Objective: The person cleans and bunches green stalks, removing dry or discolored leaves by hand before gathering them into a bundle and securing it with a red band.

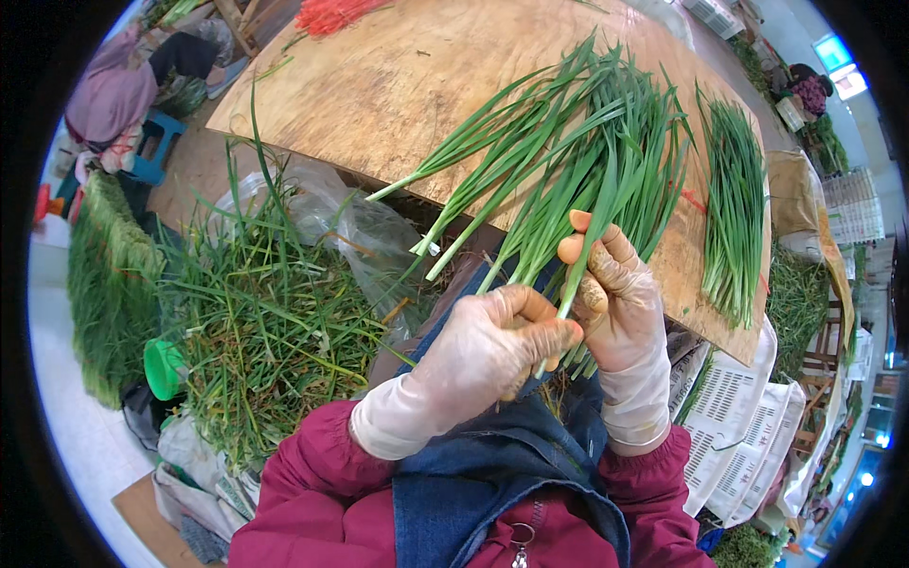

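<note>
Both my hands wear whitish translucent gloves with the fingertips bare. My left hand [454,355] is closed in a pinch at the pale lower end of a garlic chive stalk [573,292]. Higher on that stalk, my right hand [620,303] grips it between thumb and fingers; its green leaf runs up over the others. Beneath and beyond the hands, loose garlic chives [530,180] fan out over a wooden board [379,114], pale ends toward me. Some lower stems are hidden behind my hands.
Right on the board lies a separate bundle of chives [734,218]; red ties [336,13] lie at its far edge. Left are a heap of leaf trimmings [275,350], clear plastic [346,222], a green container [165,369] and a person [109,95] by a blue stool [156,147].
</note>
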Demonstrator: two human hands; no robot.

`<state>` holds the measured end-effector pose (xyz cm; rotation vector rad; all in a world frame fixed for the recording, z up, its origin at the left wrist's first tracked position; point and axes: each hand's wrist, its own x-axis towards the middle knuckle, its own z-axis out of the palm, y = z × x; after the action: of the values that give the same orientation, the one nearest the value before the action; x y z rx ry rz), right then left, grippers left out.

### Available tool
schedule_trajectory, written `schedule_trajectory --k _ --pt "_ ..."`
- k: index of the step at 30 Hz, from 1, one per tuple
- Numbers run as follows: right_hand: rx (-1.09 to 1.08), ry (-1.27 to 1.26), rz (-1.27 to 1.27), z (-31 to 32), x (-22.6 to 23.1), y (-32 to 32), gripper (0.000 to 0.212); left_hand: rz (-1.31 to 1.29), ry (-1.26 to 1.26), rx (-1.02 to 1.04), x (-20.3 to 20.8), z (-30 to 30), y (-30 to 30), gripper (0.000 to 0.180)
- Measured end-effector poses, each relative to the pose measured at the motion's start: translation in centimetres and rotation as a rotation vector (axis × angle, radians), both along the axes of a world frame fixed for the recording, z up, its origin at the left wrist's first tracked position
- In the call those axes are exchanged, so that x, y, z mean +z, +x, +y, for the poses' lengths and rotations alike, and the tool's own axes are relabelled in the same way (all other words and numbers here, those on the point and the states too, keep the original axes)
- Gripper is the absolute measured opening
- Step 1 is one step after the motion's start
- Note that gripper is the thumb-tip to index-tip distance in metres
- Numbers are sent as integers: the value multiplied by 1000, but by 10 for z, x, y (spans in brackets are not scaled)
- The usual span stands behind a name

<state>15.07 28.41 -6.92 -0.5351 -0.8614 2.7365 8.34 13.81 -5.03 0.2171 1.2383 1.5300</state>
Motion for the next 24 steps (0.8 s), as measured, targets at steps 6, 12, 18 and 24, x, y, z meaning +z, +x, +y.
schedule_trajectory --k 6,12,18,24 --pt "-44 -73 123 -1 -13 2 29 -349 254 113 -24 4 9 27" --pt "-12 -115 323 -3 -18 2 30 -397 253 101 -17 3 12 25" --pt "-46 -121 372 12 0 7 29 251 -80 267 -4 -58 -2 15" --pt "-101 363 -228 23 18 17 24 1142 -960 325 -61 -181 -45 15"
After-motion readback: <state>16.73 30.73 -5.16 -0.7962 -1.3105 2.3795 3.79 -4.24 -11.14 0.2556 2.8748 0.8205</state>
